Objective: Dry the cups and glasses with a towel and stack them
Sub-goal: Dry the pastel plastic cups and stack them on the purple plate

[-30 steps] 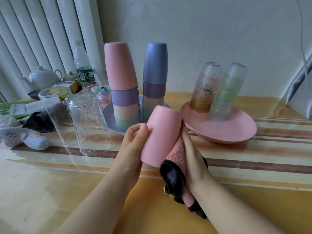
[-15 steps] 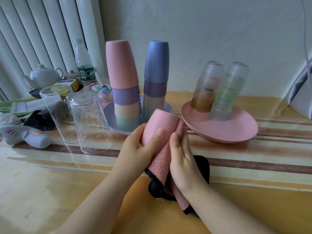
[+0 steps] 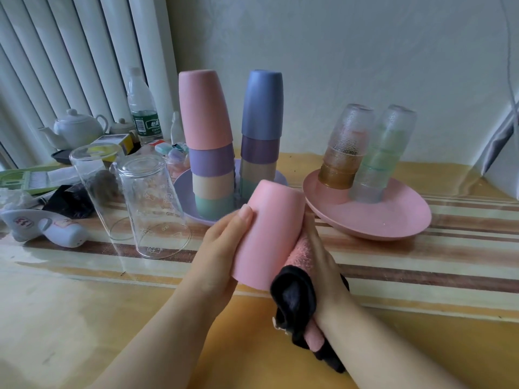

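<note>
Your left hand (image 3: pixel 222 248) has its grip wrapped around the pink cup (image 3: pixel 271 234), held bottom-up above the table (image 3: pixel 421 276), while your right hand (image 3: pixel 317 262) presses the bunched towel (image 3: pixel 295 293) against the cup's 4 o'clock side. The cup looks light, stiff and smooth, likely slippery if damp, so hold it mid-wall. The stacks on the purple plate (image 3: pixel 182 192) stand just beyond, at 12 o'clock.

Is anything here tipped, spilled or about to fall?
Nothing is spilled or broken. The two textured glass stacks on the pink plate lean left instead of standing straight, as does the tall pink-topped cup stack. That lean may partly come from the wide-angle lens.
</note>
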`<state>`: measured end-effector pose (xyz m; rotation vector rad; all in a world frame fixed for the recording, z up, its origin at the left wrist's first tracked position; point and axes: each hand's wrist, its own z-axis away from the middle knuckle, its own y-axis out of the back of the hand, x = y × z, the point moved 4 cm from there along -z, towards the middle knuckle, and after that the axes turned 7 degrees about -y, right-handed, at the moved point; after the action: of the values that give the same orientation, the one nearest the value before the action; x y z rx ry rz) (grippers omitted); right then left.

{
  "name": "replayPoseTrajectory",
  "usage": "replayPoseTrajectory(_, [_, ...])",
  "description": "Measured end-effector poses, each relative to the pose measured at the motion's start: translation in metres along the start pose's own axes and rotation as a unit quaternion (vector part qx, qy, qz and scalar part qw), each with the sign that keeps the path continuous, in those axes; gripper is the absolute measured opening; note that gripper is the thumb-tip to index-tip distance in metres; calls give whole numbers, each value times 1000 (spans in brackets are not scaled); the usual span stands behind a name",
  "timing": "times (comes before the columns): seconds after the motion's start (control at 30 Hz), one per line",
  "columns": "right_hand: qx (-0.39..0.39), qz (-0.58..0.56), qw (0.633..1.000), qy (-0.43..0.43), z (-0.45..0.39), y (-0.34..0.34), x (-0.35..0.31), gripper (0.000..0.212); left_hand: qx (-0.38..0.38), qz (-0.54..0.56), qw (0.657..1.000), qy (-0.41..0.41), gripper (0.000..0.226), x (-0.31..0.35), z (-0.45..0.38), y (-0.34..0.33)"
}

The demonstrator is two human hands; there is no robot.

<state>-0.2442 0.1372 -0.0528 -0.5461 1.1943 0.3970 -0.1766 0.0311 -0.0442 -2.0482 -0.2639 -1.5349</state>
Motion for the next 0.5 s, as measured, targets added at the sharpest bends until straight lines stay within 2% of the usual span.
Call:
replayPoseTrajectory(0.07, [15,26,999,35,1,2,-6,46,90,-45,993,-63,49,1,-4,10])
replayPoseTrajectory(0.1, [20,39,998,52,3,2,-9,45,135,-80,983,-97,49,2,-5,15])
replayPoseTrajectory(0.17, [32,53,995,79,1,3,-10,44,167,-152,963,-148,40,4,-6,18])
replayPoseTrajectory(0.23, [42,53,993,94,1,3,-10,46,156,-227,946,-173,21,7,-6,14])
replayPoseTrajectory(0.33, [57,45,991,111,-3,7,-10,45,128,-294,930,-178,40,6,-3,8])
replayPoseTrajectory(0.4, [63,43,990,120,-3,9,-9,38,94,-315,930,-164,65,6,-1,4])
replayPoseTrajectory(0.43, [57,50,989,127,-2,9,-9,33,68,-331,929,-154,65,6,0,0])
replayPoseTrajectory(0.5, [42,67,987,143,-1,5,-9,34,18,-352,929,-109,48,3,0,-5])
